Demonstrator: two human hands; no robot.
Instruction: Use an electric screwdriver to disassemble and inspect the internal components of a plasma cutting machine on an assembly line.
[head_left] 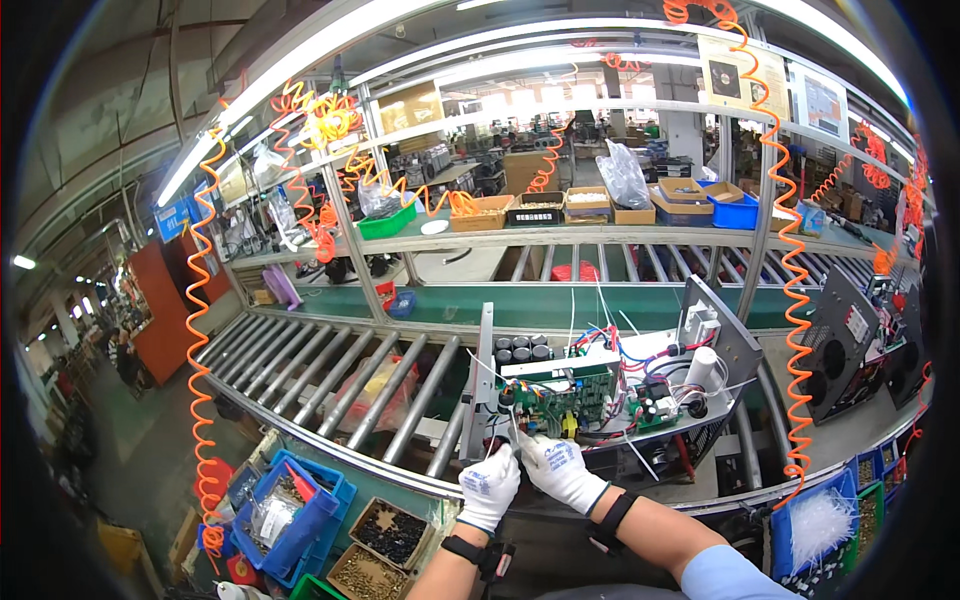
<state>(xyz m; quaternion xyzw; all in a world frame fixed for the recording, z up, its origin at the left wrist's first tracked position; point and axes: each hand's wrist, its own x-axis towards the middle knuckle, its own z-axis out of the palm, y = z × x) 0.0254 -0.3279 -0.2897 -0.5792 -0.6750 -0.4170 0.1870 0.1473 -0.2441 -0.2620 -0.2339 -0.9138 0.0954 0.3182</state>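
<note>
In front of me an open metal chassis (470, 400) holds a green circuit board (580, 395), black capacitors (522, 350), a white cylinder (702, 364) and coloured wires. My left hand (490, 485), white-gloved, is closed at the chassis's near left corner, by the upright panel. Beside it my right hand (562, 474), also gloved, has its fingers bent and pinched at the wires there. A thin pale strip (514, 425) rises between the two hands. What the fingertips grip is hidden. Long white cable ties (641, 457) stick out from the wiring elsewhere.
The chassis stands on a roller conveyor (350, 385). Lower left are blue bins (300, 515) and trays of small screws (368, 577). At right stand a bin of white cable ties (820, 525) and another chassis (845, 340). Orange coiled hoses (197, 350) hang down; boxes line the shelf (480, 238).
</note>
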